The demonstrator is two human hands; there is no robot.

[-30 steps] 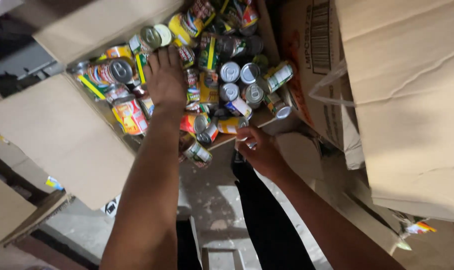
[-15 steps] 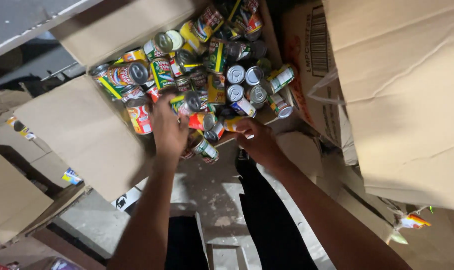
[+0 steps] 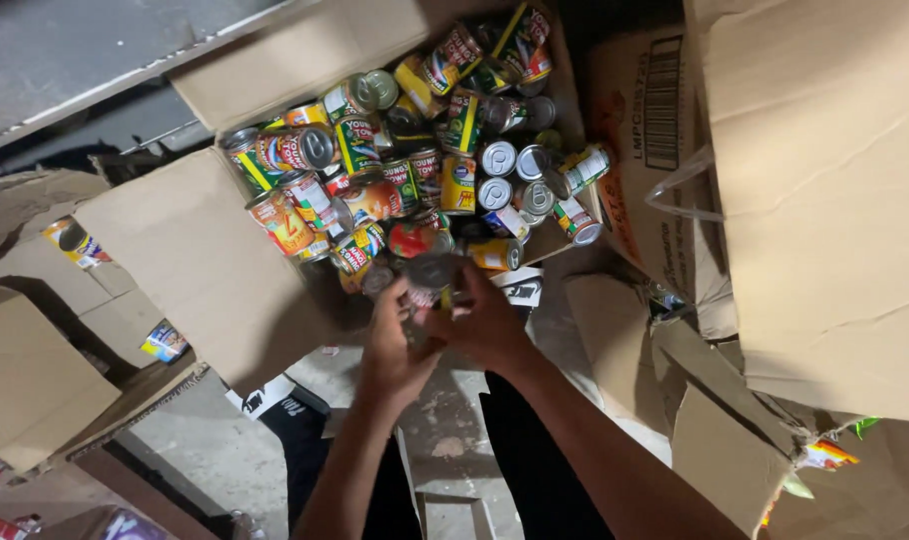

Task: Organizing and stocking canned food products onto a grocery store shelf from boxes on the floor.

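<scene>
Both your hands meet on one can at the near edge of an open cardboard box full of cans.

You stand on a grey concrete floor (image 3: 195, 440) stained and littered with scraps, in dim light, with flattened cartons at the left of the frame and a large tan carton (image 3: 825, 200) filling the right. The open box (image 3: 205, 260) sits at upper centre, its flaps spread. Your left hand (image 3: 395, 345) and right hand (image 3: 490, 320) come together just below the heap, fingers curled and clamped around a can (image 3: 430, 275) with a grey lid; its label is blurred and mostly hidden by your fingers. The far cans run into shadow at the top edge. Open room is narrow: cartons crowd both sides, and only the strip of floor between your legs is bare.
</scene>
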